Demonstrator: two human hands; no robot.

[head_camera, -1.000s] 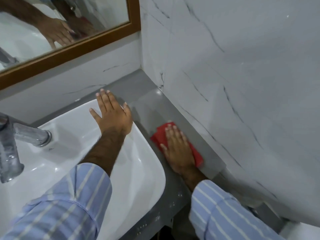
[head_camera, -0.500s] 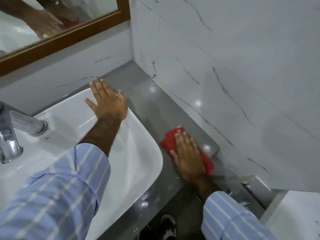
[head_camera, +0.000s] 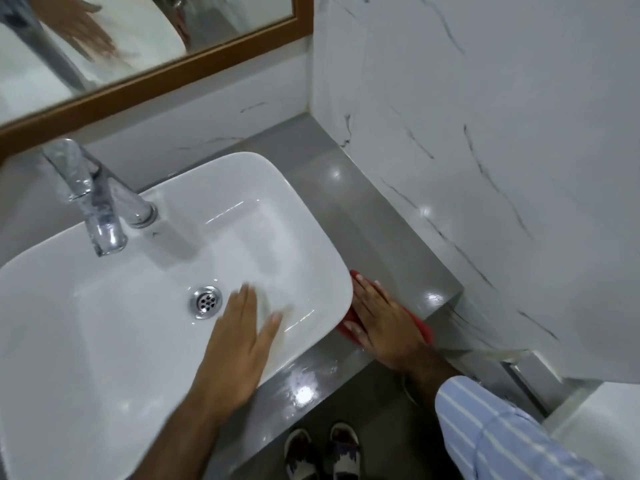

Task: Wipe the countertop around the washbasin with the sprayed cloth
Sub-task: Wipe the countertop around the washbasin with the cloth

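A white rectangular washbasin (head_camera: 270,188) sits on a grey countertop (head_camera: 367,220). My right hand (head_camera: 384,320) lies flat on a red cloth (head_camera: 420,329), pressing it to the countertop at the basin's front right corner; only the cloth's edges show around the hand. My left hand (head_camera: 235,341) is flat and slightly blurred, fingers together, over the basin's front rim and inner wall, near the drain (head_camera: 206,302). The countertop in front of the basin shines wet.
A chrome tap (head_camera: 93,202) stands at the basin's back left. A wood-framed mirror (head_camera: 156,77) hangs above. A marble wall (head_camera: 485,168) bounds the countertop on the right. The counter's front edge drops to the floor, where my sandalled feet (head_camera: 322,452) show.
My right hand slid the red cloth toward me along the counter to the basin's front corner. My left hand moved from the basin's back right rim to its front rim.
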